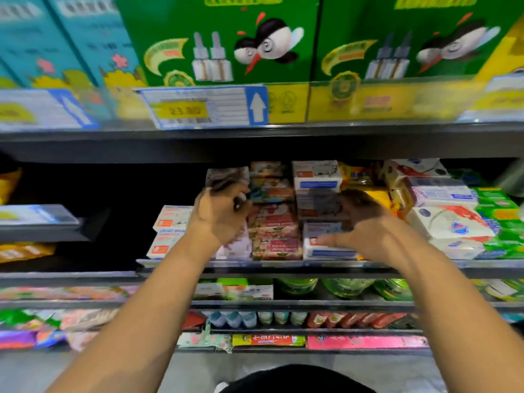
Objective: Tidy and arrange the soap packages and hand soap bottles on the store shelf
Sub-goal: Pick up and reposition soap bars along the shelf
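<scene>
Green boxes (221, 38), two, left grip (219, 215) clutching one soap package (226, 175), right grip (365, 222) splayed

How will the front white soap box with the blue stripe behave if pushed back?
The white soap box looks like a stiff carton with flat faces, so it should slide, not roll. Probably dense for its size, being bar soap. Similar boxes appear stacked on it under the right hand, so a hard push may topple them.
</scene>
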Available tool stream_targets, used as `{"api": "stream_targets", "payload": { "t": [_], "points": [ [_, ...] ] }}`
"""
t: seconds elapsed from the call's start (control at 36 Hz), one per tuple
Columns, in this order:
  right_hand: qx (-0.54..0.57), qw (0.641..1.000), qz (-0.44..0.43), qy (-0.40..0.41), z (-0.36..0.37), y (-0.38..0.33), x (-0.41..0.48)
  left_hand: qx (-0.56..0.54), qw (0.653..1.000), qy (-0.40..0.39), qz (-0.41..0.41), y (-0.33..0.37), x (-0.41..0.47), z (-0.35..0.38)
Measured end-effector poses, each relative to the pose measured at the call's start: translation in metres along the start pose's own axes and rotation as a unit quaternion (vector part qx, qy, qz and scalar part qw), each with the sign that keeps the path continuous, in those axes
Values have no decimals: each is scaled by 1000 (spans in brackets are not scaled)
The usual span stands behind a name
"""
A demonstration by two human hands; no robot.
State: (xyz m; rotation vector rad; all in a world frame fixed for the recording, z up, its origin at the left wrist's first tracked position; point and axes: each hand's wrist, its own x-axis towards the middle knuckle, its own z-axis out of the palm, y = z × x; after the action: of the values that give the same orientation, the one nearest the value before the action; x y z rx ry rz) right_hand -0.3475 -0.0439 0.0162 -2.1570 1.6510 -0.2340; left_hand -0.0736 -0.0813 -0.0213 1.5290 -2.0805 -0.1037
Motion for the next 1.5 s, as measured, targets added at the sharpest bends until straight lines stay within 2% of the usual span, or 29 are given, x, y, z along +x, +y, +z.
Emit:
{"api": "stream_targets", "payload": {
  "t": [0.03, 0.06, 0.08, 0.11, 0.14, 0.17, 0.22, 0.28, 0.36, 0.42, 0.53, 0.67, 0.78, 0.86, 0.92, 0.94, 1.0, 1.06, 1.25, 1.36, 1.44, 1.5],
  "points": [
    [41, 999, -5, 18, -1, -4, 5, 15, 1000, 20, -6, -12, -10, -5],
    [144, 988, 8, 62, 0, -9, 10, 26, 999, 36, -23, -26, -18, -11],
    [182, 980, 5, 82, -1, -10, 13, 29, 997, 46, -48, -40, -24, -16],
    [98, 991, 2, 92, -1, -8, 20, 30, 995, 46, -82, -52, -29, -22],
    [-49, 995, 2, 82, -2, -3, 24, 30, 992, 39, -118, -65, -34, -27],
    [-85, 993, 51, 70, 1, -4, 25, 32, 987, 22, -155, -79, -37, -30],
    [-68, 989, 94, 91, -2, -16, 26, 49, 974, -29, -218, -100, -44, -34],
    [-95, 984, 86, 120, 1, -27, 31, 53, 956, -70, -280, -116, -52, -35],
    [-141, 969, 75, 190, 13, -39, 41, -37, 940, -80, -330, -123, -59, -35],
    [-153, 962, 90, 206, 14, -56, 46, -72, 928, -89, -354, -125, -58, -33],
    [-126, 973, 14, 194, 23, -94, 50, -35, 930, -104, -351, -132, -53, -26],
    [-67, 996, -59, 29, 43, -139, 57, -70, 929, -101, -350, -123, -45, -33],
    [-72, 995, -52, -35, 57, -156, 68, -92, 924, -80, -362, -115, -43, -40],
    [-25, 998, -45, -30, 61, -156, 72, -182, 920, -58, -344, -104, -48, -44],
    [-37, 998, -46, -27, 62, -156, 75, -222, 923, -3, -313, -104, -49, -44],
    [-30, 998, -40, -37, 63, -157, 77, -180, 937, -26, -297, -106, -51, -42],
    [-14, 998, -38, -46, 63, -159, 80, -134, 937, -68, -314, -118, -50, -32],
    [-40, 997, -35, -46, 62, -161, 79, -151, 922, -76, -348, -116, -52, -39],
    [-72, 996, -27, -35, 61, -164, 73, -132, 923, -151, -328, -101, -46, -43],
    [-68, 997, -33, -28, 62, -163, 70, -151, 954, -65, -252, -109, -48, -32],
    [-58, 997, -32, -36, 63, -162, 71, -217, 924, -50, -312, -122, -50, -29],
    [-50, 998, -26, -39, 63, -161, 73, -260, 910, -37, -320, -126, -50, -28]
  ]
}}
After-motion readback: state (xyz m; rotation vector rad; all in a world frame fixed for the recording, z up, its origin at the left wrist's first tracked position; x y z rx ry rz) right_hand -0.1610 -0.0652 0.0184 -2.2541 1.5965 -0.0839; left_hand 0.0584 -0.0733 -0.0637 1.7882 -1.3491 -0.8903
